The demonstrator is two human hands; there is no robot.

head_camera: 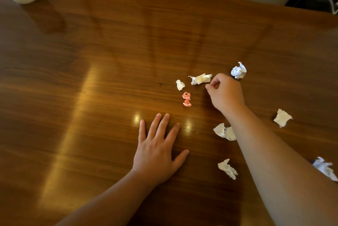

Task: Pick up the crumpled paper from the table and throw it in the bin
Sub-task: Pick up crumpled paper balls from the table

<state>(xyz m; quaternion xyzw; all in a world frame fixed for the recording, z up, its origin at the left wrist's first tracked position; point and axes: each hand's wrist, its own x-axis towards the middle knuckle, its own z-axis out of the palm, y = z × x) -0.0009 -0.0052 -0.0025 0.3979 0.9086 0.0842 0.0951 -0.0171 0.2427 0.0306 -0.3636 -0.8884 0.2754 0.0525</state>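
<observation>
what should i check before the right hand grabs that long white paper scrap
1. Reach: right hand is beside the long white scrap: ok.
2. Grip: curled fingers at the scrap's end, contact unclear: cannot tell.
3. Support: left hand lies flat on the table, out of the way: ok.
4. Neighbours: pink scrap lies apart from the target: ok.
5. Drop spot: no bin plainly in view: cannot tell.

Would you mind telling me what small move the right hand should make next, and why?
Probably edge the right hand a little left and pinch the long white paper scrap: its curled fingers sit just beside that scrap's end, holding nothing visible, while the left hand lies flat on the table.
</observation>
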